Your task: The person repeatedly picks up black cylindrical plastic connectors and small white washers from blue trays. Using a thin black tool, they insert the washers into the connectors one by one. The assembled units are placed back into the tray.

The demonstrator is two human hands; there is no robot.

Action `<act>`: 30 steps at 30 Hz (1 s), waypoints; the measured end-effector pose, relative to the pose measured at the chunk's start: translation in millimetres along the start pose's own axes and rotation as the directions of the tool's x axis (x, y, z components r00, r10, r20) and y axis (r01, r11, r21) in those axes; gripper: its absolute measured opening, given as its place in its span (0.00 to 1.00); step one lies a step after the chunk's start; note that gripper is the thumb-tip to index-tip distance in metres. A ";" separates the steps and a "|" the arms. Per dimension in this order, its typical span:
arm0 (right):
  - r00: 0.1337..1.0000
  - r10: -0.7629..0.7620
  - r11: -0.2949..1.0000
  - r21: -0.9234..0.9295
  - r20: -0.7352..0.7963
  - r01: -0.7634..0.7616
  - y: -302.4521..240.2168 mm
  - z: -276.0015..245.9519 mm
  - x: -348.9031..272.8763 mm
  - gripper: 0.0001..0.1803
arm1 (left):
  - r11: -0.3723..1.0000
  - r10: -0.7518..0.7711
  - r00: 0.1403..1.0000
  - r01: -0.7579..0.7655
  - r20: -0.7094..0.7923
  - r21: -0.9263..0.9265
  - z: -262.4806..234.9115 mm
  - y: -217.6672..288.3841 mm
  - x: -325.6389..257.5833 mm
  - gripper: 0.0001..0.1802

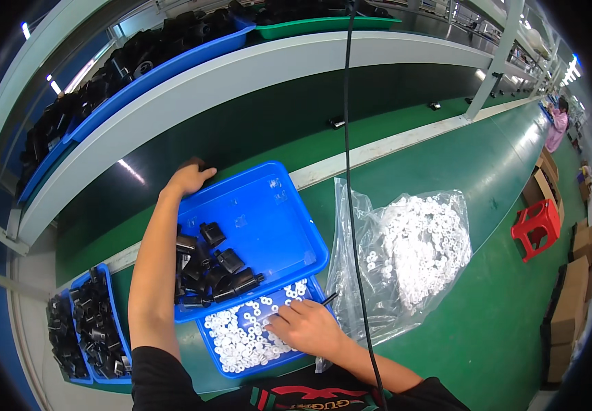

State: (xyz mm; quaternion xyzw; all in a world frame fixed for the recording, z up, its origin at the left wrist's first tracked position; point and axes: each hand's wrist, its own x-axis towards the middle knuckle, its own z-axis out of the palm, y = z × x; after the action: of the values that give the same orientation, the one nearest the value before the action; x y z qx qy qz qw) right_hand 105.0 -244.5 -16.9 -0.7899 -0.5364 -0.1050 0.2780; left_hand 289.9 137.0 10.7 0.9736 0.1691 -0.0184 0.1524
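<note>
glossy blue plastic tray [289, 226], matt black plastic parts [217, 274], clear crinkled plastic bag [364, 288]

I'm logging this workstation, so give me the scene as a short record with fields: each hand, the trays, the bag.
left hand: reaching past the far rim of the large blue tray, over a dark part
right hand: fingers among white rings in the small blue tray
large blue tray contents: black plastic parts heaped at its near left
clear bag: right of the trays, full of white rings
far left: blue bin of black parts
</note>
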 end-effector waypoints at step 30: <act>0.998 0.049 0.994 0.100 0.038 -0.052 -2.3 9.7 3.8 0.15 | 0.666 0.223 0.973 -0.199 -0.062 -0.719 -36.6 50.9 -233.2 0.16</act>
State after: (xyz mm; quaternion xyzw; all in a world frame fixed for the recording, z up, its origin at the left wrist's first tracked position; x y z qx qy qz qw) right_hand 103.2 -235.6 -22.4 -0.7900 -0.5257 -0.0565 0.3105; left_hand 86.6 27.0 80.7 0.8481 0.0465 0.0519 0.5253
